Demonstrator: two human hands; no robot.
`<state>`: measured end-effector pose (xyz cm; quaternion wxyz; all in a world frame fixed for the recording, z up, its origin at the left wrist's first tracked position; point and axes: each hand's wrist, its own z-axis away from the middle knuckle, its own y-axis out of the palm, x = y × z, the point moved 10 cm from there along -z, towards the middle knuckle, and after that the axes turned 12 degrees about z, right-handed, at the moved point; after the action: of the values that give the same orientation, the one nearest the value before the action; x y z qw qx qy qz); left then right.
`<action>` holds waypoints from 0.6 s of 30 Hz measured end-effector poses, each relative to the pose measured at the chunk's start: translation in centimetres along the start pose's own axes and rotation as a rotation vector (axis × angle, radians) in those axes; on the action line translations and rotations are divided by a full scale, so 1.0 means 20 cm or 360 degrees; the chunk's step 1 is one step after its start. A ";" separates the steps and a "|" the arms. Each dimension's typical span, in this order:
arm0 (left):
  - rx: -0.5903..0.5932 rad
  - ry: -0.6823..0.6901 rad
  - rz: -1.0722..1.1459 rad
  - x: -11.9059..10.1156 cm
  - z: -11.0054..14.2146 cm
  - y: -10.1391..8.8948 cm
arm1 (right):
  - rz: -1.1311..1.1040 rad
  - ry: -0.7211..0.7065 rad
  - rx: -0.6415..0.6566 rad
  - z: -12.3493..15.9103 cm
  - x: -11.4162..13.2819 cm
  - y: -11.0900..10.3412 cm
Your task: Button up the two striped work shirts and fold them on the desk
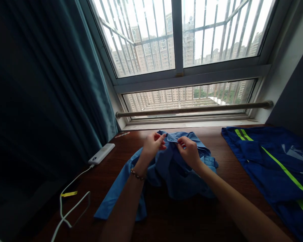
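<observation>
A light blue shirt [176, 174] lies crumpled on the dark wooden table [166, 222], one sleeve stretched toward the near left. My left hand [153, 144] pinches the shirt's collar edge at the far side, fingers closed on the cloth. My right hand [189, 149] grips the same collar edge a little to the right, fingers also closed. The two hands are close together, almost touching. A beaded bracelet [136, 174] sits on my left wrist.
A dark blue garment with neon-green stripes [275, 164] covers the table's right side. A white power bank [101, 153] with a white cable [70, 205] lies at the left. A teal curtain [53, 84] hangs left; a barred window [181, 50] and a rail [192, 109] stand behind.
</observation>
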<state>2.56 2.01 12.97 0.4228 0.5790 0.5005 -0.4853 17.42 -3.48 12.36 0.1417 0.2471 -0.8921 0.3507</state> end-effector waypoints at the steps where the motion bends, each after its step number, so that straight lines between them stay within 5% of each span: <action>1: 0.0144 -0.0139 0.0024 0.04 0.03 0.07 | 0.0008 -0.0031 -0.0030 0.00 0.03 -0.02; 4: 0.0221 -0.0274 0.0104 0.08 0.07 0.16 | 0.0110 -0.0228 -0.0141 0.03 0.14 -0.08; 11: 0.0166 -0.0296 0.0635 0.06 0.06 0.13 | -0.0059 -0.0475 -0.0260 0.05 0.26 -0.21; 14: 0.0136 -0.0265 0.0715 0.01 0.07 0.10 | -0.0321 -0.0373 -0.0190 0.01 0.25 -0.25; 18: 0.0325 -0.0369 0.0775 -0.01 0.11 0.16 | -0.0531 -0.0080 -0.0038 -0.05 0.18 -0.22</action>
<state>5.44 -0.67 12.81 0.5207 0.6624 0.2435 -0.4804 16.89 -6.84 17.04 0.1786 0.3988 -0.8461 0.3053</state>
